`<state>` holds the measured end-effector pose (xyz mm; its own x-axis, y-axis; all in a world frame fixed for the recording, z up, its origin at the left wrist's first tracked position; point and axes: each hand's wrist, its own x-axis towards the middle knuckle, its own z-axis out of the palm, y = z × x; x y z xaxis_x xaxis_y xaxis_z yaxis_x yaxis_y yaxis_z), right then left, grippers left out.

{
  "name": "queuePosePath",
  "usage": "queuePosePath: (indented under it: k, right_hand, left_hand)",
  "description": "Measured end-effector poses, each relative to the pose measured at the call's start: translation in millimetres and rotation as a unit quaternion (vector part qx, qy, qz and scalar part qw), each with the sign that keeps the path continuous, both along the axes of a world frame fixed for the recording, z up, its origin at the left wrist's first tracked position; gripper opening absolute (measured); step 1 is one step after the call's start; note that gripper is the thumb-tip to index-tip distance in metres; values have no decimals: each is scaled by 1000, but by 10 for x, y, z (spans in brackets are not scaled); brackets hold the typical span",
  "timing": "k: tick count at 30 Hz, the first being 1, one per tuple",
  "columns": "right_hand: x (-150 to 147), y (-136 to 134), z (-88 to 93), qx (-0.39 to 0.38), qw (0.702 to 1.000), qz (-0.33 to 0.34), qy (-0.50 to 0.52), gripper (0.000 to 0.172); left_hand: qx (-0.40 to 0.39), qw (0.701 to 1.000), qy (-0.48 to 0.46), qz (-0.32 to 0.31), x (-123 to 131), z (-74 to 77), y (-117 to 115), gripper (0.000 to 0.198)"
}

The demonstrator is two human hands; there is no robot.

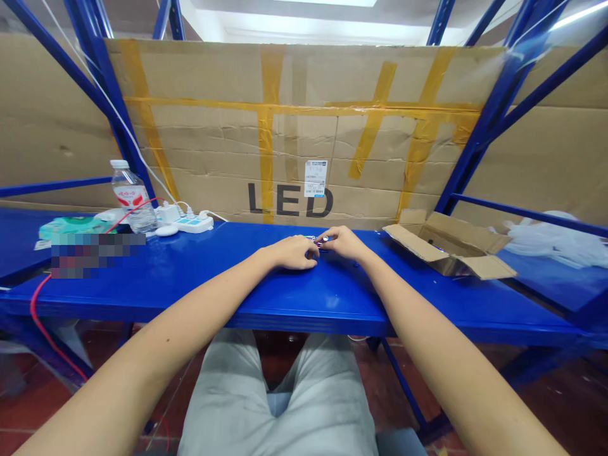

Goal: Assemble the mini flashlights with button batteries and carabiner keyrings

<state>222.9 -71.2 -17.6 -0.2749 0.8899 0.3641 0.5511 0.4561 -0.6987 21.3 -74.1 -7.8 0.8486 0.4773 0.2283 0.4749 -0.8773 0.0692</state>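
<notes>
Both hands meet over the blue tabletop [327, 297], near its far edge. My left hand [292, 253] rests on the surface with its fingers curled, and its fingertips reach a small shiny metallic object [323, 240]. From the other side my right hand [346, 244] pinches at this object between thumb and fingers. The object is tiny in the view and partly covered by the fingers, so its kind cannot be made out. A bit of green shows beside the left fingers.
On the right stands an open cardboard box [432, 244]; white plastic bags [555, 237] lie beyond it. At the left are a water bottle [133, 196], a white power strip [192, 221] and a green packet [78, 227]. A large taped cardboard panel [213, 152] closes off the back.
</notes>
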Motion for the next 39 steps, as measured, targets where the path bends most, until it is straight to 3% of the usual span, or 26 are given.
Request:
queuePosePath:
  k: [5,12,15,22,26,31,34,36,39]
  right_hand:
    - [5,43,-42,0,1000,4,-13,21]
    - [-9,36,-48,-11,1000,19,-18,19]
    - [-23,-1,-30,-25,999,21,-29,15]
    - [-80,-63,-22,-68,996,51,-28,13]
    - [-105,-95,-6,-66,994,79,-24,15]
    - [-98,-112,22,-66,996,53,-13,18]
    - [-91,-107,18,-71,997,30,-14,16]
    - [-93,-101,8,-80,996,32,-13,15]
    - [-102,-90,-11,-88,995,44,-9,13]
  left_hand:
    - [-61,998,27,-24,49,2,-3,18]
    - [-110,994,16,19,64,-64,61,4]
    - [-94,995,-18,19,35,-62,79,4]
    - [-5,974,-222,38,3,2,112,6]
    - [1,970,-243,3,63,-25,98,4]
    - [-8,965,-261,2,4,38,116,7]
    - [-43,975,-217,35,-171,152,160,12]
    - [-100,986,-107,76,-307,226,178,13]
    - [-214,967,5,136,-449,294,157,16]
